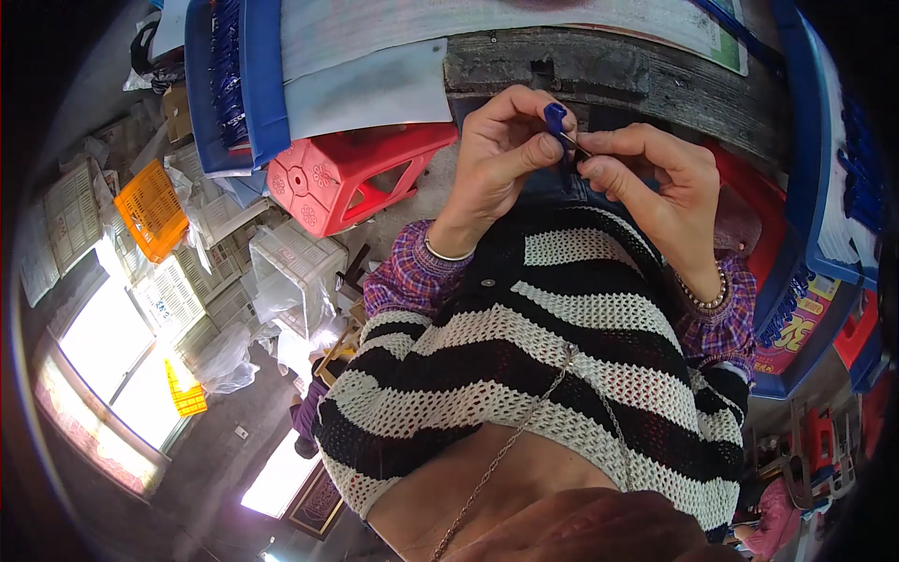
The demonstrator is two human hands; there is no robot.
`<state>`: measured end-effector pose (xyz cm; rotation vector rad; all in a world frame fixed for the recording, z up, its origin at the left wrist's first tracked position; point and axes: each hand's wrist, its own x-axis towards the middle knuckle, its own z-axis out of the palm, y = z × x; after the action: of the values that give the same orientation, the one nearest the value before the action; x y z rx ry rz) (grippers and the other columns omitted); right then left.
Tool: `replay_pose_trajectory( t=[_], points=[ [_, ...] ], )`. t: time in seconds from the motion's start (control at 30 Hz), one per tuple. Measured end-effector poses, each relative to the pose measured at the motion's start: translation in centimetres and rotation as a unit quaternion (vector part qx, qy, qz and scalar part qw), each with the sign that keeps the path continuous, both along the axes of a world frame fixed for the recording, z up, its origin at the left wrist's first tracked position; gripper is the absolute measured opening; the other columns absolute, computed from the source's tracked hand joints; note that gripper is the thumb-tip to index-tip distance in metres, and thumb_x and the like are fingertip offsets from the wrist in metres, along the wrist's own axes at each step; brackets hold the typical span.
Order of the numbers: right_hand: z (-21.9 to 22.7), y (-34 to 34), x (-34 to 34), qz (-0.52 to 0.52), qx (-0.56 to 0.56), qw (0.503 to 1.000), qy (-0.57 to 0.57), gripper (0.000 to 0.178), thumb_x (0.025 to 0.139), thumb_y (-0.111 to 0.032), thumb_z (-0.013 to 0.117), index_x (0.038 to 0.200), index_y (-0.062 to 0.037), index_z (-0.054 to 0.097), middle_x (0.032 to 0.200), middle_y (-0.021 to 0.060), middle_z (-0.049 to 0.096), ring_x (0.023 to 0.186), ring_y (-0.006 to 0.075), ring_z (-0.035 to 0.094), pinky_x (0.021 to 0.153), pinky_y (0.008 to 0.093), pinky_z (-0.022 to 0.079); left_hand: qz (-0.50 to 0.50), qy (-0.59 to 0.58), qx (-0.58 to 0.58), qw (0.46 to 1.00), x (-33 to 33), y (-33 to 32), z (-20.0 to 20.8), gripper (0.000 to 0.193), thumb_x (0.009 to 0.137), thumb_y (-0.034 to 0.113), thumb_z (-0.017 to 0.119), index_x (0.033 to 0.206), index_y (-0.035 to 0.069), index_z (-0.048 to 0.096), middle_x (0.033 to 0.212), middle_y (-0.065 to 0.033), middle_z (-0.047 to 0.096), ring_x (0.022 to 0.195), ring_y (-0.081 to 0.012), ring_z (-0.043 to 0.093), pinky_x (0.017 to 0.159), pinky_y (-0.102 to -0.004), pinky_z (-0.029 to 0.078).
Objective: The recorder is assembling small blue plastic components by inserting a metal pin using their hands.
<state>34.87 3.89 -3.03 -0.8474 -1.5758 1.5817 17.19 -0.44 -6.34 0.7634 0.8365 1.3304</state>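
Just in front of the workbench's near edge, both hands meet above my lap. My left hand [501,150] pinches a small, glossy dark-blue piece [555,117] between thumb and fingers; its exact kind is unclear. From the right, my right hand [665,178] closes thumb and forefinger on a thin, dark, pin-like piece [572,143]. The tip of that thin piece meets the blue piece or lies right against it; I cannot tell whether it goes in. The other fingers of my right hand are curled.
A worn wooden workbench [684,89] bears a pale board [375,94]. Blue trays with dark-blue pieces flank it, one on the left [265,84] and one on the right [819,225]. A red plastic stool [304,183] stands left, near pale crates [281,248] and an orange crate [152,211]. Other people appear behind.
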Motion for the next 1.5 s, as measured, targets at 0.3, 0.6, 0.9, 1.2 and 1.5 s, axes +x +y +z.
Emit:
replay_pose_trajectory(
  t=[0.3, 0.6, 0.9, 1.2, 1.5],
  points=[
    [0.4, -0.2, -0.5, -0.017, 0.084, 0.995, -0.048, 0.022, 0.073, 0.004, 0.067, 0.095, 0.0011, 0.066, 0.067, 0.0062, 0.059, 0.054, 0.0089, 0.055, 0.051, 0.0198, 0.042, 0.042, 0.032, 0.017, 0.998, 0.0, -0.2, 0.2, 0.02, 0.077, 0.003, 0.07, 0.093, 0.0, 0.057, 0.093, -0.0058, 0.059, 0.084, -0.0119, 0.057, 0.078, -0.0242, 0.046],
    [-0.8, -0.7, -1.1, 0.004, 0.151, 0.987, -0.051, 0.023, 0.069, 0.008, 0.066, 0.09, 0.0025, 0.063, 0.065, 0.0095, 0.053, 0.056, 0.0187, 0.055, 0.05, 0.0262, 0.042, 0.055, 0.074, 0.039, 0.995, -0.1, -0.4, 0.1, 0.017, 0.077, 0.0, 0.068, 0.09, -0.001, 0.057, 0.091, -0.0084, 0.059, 0.083, -0.0124, 0.056, 0.077, -0.0244, 0.046],
    [-0.1, -1.2, -1.5, -0.016, 0.039, 0.999, -0.015, 0.016, 0.076, 0.007, 0.064, 0.092, 0.0047, 0.064, 0.07, 0.0057, 0.057, 0.053, 0.0075, 0.053, 0.046, 0.019, 0.041, 0.036, -0.029, -0.023, 0.999, -0.3, -0.2, -0.1, 0.023, 0.078, 0.01, 0.069, 0.091, 0.002, 0.052, 0.087, -0.0089, 0.055, 0.082, -0.0186, 0.053, 0.076, -0.0289, 0.043],
    [0.1, -0.7, -1.1, -0.003, 0.045, 0.999, -0.013, 0.018, 0.077, 0.006, 0.064, 0.095, 0.0049, 0.064, 0.07, 0.0061, 0.058, 0.053, 0.007, 0.054, 0.046, 0.018, 0.041, 0.031, 0.016, 0.022, 0.999, -0.5, -0.2, -0.5, 0.024, 0.076, 0.01, 0.071, 0.091, 0.001, 0.054, 0.087, -0.0098, 0.056, 0.079, -0.0183, 0.055, 0.069, -0.0273, 0.045],
    [-0.5, -0.8, -1.6, -0.019, 0.186, 0.981, -0.047, 0.018, 0.07, 0.01, 0.065, 0.087, 0.0032, 0.061, 0.065, 0.0092, 0.054, 0.054, 0.0156, 0.057, 0.048, 0.0234, 0.043, 0.06, 0.058, 0.04, 0.996, -0.1, -0.5, 0.2, 0.016, 0.075, 0.0, 0.07, 0.087, -0.001, 0.059, 0.088, -0.0091, 0.06, 0.082, -0.0145, 0.057, 0.077, -0.0258, 0.046]
  ],
)
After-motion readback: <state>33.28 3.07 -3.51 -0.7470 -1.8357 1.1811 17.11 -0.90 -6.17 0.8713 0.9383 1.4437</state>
